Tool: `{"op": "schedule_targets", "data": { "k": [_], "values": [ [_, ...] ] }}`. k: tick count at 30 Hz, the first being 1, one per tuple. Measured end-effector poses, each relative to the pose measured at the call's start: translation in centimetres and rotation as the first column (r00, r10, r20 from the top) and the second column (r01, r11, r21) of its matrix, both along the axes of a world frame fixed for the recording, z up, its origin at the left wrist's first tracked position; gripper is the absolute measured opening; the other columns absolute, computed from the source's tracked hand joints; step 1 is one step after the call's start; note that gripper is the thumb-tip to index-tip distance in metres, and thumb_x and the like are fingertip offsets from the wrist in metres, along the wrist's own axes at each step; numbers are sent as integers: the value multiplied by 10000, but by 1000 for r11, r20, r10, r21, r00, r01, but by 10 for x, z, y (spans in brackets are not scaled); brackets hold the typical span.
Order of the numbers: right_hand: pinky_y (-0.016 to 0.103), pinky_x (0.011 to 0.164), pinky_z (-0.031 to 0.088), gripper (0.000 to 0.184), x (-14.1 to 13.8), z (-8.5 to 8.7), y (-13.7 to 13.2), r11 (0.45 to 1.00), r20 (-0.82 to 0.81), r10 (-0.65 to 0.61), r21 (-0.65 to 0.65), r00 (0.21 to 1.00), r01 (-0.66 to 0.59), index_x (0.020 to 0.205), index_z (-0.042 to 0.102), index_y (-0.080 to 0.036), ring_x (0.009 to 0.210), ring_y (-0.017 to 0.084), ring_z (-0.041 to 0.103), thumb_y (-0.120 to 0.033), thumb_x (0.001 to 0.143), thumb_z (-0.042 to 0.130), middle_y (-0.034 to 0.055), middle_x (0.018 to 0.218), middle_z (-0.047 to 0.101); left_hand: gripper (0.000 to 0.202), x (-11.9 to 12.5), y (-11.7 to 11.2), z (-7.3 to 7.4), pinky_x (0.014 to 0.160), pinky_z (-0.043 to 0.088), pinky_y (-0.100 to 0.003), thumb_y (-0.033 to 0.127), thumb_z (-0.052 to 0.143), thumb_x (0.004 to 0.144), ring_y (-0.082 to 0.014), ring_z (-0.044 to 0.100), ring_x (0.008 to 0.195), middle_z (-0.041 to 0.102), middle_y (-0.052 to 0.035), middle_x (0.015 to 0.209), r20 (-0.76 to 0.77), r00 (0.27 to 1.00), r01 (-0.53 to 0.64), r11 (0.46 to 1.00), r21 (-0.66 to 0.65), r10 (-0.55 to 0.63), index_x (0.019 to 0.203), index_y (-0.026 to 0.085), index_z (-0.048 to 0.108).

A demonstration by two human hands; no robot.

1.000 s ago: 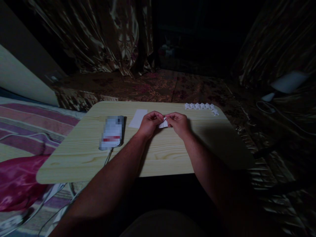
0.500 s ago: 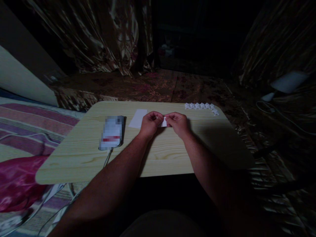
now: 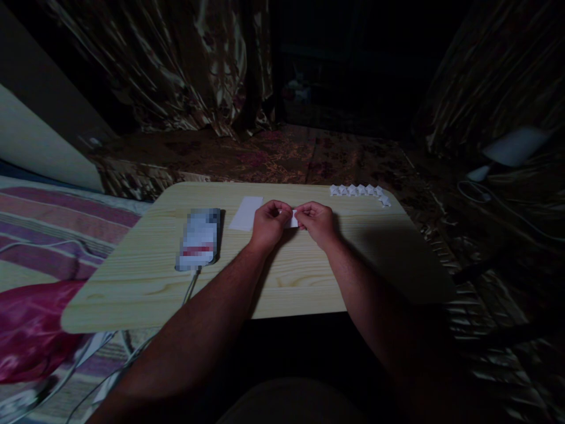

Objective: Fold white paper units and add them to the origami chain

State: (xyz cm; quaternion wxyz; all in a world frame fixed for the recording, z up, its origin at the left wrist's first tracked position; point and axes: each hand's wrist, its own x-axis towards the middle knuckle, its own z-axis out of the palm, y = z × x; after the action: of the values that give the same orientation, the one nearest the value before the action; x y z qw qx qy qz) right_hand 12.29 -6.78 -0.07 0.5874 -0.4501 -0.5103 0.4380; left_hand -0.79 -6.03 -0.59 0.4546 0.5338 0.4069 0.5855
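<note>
Both my hands meet over the middle of a light wooden table [image 3: 132, 282]. My left hand [image 3: 266, 224] and my right hand [image 3: 318, 221] each pinch a small piece of white paper [image 3: 292, 219] between their fingertips. Only a sliver of that paper shows between the fingers. A flat white paper strip [image 3: 246, 212] lies on the table just left of my left hand. Several small folded white paper shapes [image 3: 358, 190] stand in a row along the table's far right edge.
A phone [image 3: 198, 238] with a cable running off the near edge lies on the table's left part. Striped and red bedding [image 3: 39, 294] lies to the left, shiny dark cloth behind and to the right. White cables [image 3: 494, 200] trail at the right.
The visible part of the paper between my fingers has shrunk as the hands drew slightly closer together. Everything else on the table has stayed put.
</note>
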Motion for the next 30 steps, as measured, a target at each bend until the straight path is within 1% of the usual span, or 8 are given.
{"op": "schedule_targets", "data": {
  "k": [12, 16, 20, 26, 30],
  "values": [
    [204, 420, 393, 114, -3, 2, -1, 1000, -3, -7, 7, 1000, 7, 701, 618, -153, 417, 80, 484, -237, 632, 650, -42, 480, 562, 176, 2, 1, -4, 521, 381, -216, 298, 678, 684, -105, 502, 563, 609, -17, 667, -31, 997, -71, 997, 8, 71, 766, 146, 641],
    [201, 420, 392, 114, -3, 1, 0, 1000, 4, -14, 7, 1000, 14, 699, 618, -157, 407, 74, 478, -245, 635, 651, -46, 482, 562, 174, 3, 2, -6, 507, 374, -217, 305, 664, 706, -105, 496, 552, 601, -17, 663, -71, 992, -107, 994, 28, 109, 778, 149, 638],
    [201, 419, 388, 117, -3, 2, 0, 1000, 0, -15, 12, 1000, 15, 690, 613, -159, 404, 74, 476, -253, 633, 653, -49, 470, 554, 162, 4, 2, -7, 503, 373, -215, 286, 669, 697, -104, 497, 551, 598, -15, 666, -71, 987, -141, 990, 26, 143, 781, 151, 635],
    [198, 423, 378, 135, -3, 4, -1, 1000, 15, -15, 3, 1000, 15, 697, 612, -156, 411, 74, 473, -269, 635, 651, -50, 466, 549, 161, 6, 1, -8, 505, 374, -212, 290, 661, 700, -102, 494, 552, 595, -11, 665, -51, 988, -144, 989, 34, 146, 783, 154, 633],
    [194, 420, 369, 140, -3, 5, -2, 1000, 19, -18, -11, 1000, 18, 697, 610, -156, 414, 73, 474, -273, 633, 654, -50, 467, 549, 160, 6, 0, -7, 508, 375, -214, 283, 660, 691, -103, 500, 554, 600, -11, 670, -52, 987, -152, 988, 16, 153, 784, 154, 639]
  ]
}}
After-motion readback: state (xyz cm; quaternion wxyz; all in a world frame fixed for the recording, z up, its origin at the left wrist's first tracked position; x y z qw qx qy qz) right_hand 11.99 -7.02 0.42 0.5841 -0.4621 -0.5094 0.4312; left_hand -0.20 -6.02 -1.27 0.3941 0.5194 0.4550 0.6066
